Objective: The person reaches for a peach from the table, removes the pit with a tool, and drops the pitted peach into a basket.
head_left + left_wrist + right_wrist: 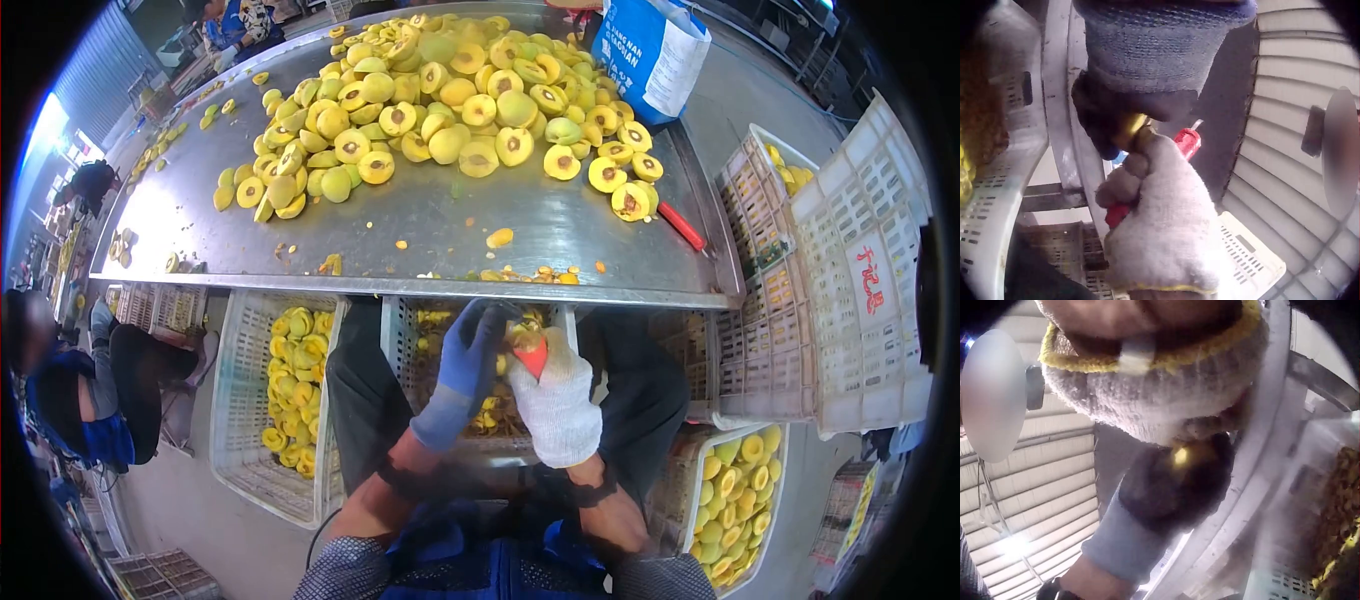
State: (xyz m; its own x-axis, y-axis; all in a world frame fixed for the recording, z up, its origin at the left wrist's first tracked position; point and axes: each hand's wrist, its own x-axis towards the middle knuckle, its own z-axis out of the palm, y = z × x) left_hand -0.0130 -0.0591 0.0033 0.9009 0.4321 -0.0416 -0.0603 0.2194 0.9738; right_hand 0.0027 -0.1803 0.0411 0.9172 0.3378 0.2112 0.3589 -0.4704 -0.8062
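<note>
My left hand (467,350), in a blue glove with dark fingers, holds a yellow peach piece (1130,128) mostly hidden by the fingers. My right hand (558,400), in a white knit glove, grips a red-handled tool (1189,144). Red shows on both sides of that fist in the left wrist view, with a bit of metal at one end; the working end is hidden. Both hands meet over a crate (400,335) between the knees, close to the table edge. The right wrist view shows the dark glove fingers right against the white glove.
A metal table (400,230) bears a large heap of halved peaches (440,100) and another red-handled tool (683,227). Crates of peach halves stand at left (230,430) and right (775,500). Stacked white crates (865,260) and a blue-white bag (655,55) are farther right. Other people sit nearby.
</note>
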